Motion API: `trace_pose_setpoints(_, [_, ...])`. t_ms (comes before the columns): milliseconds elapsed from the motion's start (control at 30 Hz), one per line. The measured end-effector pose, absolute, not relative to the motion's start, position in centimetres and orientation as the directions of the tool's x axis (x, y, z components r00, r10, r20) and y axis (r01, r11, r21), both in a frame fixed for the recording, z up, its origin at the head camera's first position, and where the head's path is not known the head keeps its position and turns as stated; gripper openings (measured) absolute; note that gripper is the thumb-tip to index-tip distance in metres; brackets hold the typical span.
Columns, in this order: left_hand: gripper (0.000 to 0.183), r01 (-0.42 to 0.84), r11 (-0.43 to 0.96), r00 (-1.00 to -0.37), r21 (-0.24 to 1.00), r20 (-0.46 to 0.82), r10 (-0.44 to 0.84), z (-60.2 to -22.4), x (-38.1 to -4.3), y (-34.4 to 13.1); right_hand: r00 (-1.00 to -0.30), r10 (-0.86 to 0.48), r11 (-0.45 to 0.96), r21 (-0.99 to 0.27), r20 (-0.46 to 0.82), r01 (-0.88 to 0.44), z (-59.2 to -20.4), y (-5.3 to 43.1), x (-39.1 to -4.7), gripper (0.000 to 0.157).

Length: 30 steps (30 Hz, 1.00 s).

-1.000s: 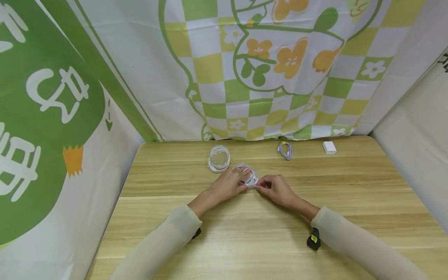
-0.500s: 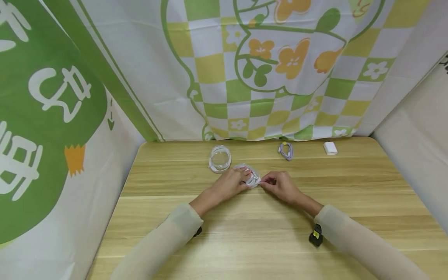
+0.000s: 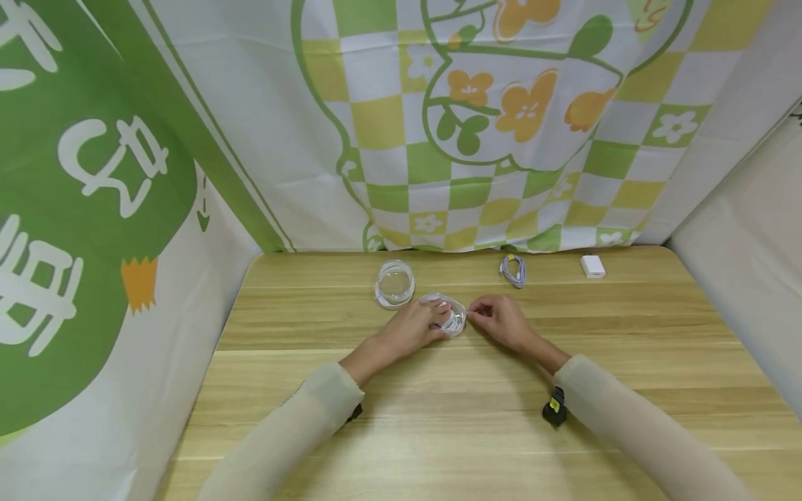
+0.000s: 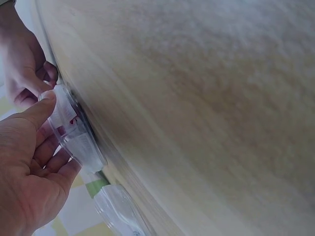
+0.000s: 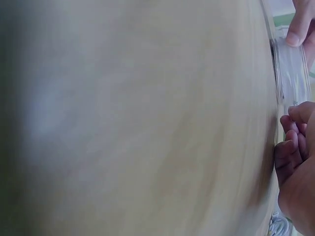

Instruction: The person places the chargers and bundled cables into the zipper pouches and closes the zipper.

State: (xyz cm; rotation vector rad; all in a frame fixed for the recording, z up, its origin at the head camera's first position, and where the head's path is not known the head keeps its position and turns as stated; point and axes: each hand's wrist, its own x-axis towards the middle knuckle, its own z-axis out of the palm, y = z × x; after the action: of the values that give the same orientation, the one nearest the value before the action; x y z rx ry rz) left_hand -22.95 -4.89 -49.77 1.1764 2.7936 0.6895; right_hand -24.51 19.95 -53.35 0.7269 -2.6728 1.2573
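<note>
A clear round case (image 3: 458, 316) with a coiled white cable inside lies on the wooden table (image 3: 438, 431). My left hand (image 3: 410, 328) grips its left side, thumb on the near rim and fingers spread over it; in the left wrist view the thumb presses the edge of the clear case (image 4: 81, 140). At the right rim, my right hand (image 3: 500, 323) pinches with thumb and forefinger. In the right wrist view these fingertips meet at the end of the case (image 5: 291, 73); what exactly they pinch is too small to tell.
Just behind and left of the case lies a second clear round case (image 3: 394, 285) with a white cable. A purple coiled cable (image 3: 514, 271) with a yellow tie and a white charger plug (image 3: 592, 266) lie near the back edge. A patterned cloth (image 3: 514, 195) hangs behind the table.
My right hand has shifted slightly right and then up along the case's right rim, keeping its pinch. My left hand stays on the case. The view has shifted slightly.
</note>
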Motion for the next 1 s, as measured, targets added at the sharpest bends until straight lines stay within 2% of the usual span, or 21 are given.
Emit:
trace_pose_setpoints(433, [0.049,0.678,0.629,-0.708,0.379,0.11,0.697,-49.8,-23.0,-5.2,-0.907,-0.347,0.553,-0.728,0.24,-0.405,-53.6,19.2,-25.0,0.006])
trace_pose_setpoints(767, [0.051,0.705,0.636,-0.692,0.314,0.11,0.714,-49.6,-22.8,-5.7,-0.922,-0.34,0.541,-0.763,0.185,-0.353,-53.5,19.2,-23.8,0.004])
trace_pose_setpoints(1000, [0.059,0.675,0.684,-0.731,0.276,0.124,0.671,-49.1,-22.4,-5.3,-0.919,-0.331,0.562,-0.738,0.213,-0.374,-53.7,19.1,-22.8,0.005])
